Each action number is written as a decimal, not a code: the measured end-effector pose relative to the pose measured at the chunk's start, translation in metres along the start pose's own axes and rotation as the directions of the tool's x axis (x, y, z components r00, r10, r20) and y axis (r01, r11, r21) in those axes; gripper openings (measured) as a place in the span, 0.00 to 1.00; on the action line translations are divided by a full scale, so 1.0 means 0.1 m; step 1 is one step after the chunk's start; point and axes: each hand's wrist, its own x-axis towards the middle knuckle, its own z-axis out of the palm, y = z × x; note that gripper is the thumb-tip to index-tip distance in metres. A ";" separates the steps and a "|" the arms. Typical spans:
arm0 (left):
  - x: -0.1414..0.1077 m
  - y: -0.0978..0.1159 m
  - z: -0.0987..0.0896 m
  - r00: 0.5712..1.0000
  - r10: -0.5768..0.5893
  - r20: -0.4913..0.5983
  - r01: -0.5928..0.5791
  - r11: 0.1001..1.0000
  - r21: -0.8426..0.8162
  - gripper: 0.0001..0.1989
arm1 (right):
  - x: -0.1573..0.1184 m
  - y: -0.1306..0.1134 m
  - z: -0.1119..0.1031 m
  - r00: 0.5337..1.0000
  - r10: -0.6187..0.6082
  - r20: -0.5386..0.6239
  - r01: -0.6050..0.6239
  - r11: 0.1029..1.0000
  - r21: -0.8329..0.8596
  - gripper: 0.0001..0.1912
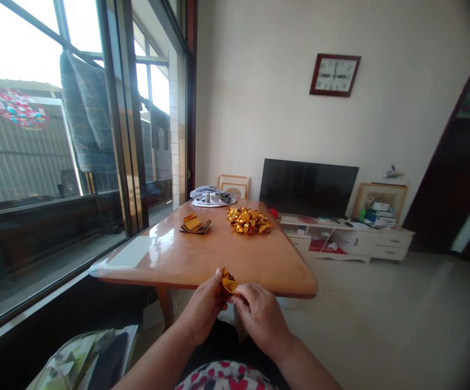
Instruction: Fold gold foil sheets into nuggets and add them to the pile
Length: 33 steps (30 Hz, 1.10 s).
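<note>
Between my two hands, just in front of the table's near edge, is a small folded piece of shiny gold foil paper [229,283]. My left hand [205,304] grips its left side, thumb pointing up. With thumb and fingers pinched, my right hand [261,314] holds its lower right corner. On the wooden table [202,265], a heap of folded gold foil pieces [249,221] lies beyond my hands, toward the right edge. A stack of flat gold paper sheets [194,223] rests to the left of the heap, its top sheet curling.
Folded cloth [212,196] lies at the table's far end. Beyond stand a television [308,187] and a low white cabinet [365,238] with boxes on it. Glass sliding doors [124,119] run along the left. A clear bag of items [84,360] sits at lower left.
</note>
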 end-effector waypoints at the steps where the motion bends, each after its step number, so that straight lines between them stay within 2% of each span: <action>1: -0.01 0.00 0.01 1.000 -0.002 -0.001 0.002 1.000 0.001 0.26 | 0.00 0.01 0.01 1.000 -0.002 -0.005 0.002 1.000 -0.005 0.03; 16: -0.02 -0.06 0.03 0.999 0.015 0.038 -0.014 0.999 -0.032 0.25 | -0.01 0.03 0.01 0.998 0.015 -0.061 -0.016 1.000 -0.014 0.04; 33: -0.03 -0.06 0.05 0.998 0.012 0.067 -0.009 0.999 -0.039 0.24 | -0.03 0.03 0.03 0.996 0.009 -0.093 -0.019 0.995 -0.101 0.08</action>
